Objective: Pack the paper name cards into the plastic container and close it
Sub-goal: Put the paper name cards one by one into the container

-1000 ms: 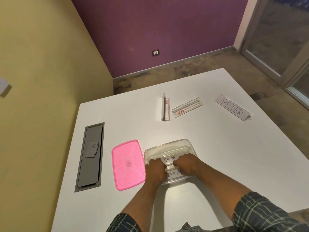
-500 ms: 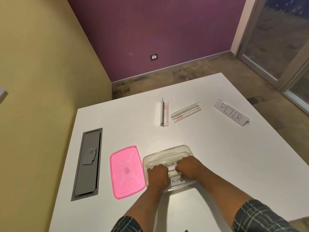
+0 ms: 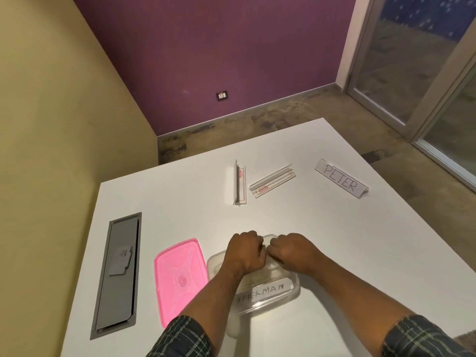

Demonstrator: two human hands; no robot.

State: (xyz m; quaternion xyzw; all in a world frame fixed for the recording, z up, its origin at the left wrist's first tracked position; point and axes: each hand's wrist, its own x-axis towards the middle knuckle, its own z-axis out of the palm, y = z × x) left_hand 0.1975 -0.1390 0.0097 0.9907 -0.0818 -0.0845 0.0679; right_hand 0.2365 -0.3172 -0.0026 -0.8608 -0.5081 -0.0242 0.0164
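Open white table (image 3: 347,253) right of the clear container (image 3: 293,292) — a free way in. Blocked on the near left by the pink lid (image 3: 180,276), just beside. Farther off, two clear card holders (image 3: 239,184) (image 3: 271,180) and the PETER card (image 3: 341,181) — well apart.

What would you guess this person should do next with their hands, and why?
Probably reach for the PETER card far right on the table: both hands are busy in the clear container, where the SUPERMAN card lies, and the pink lid is still off.
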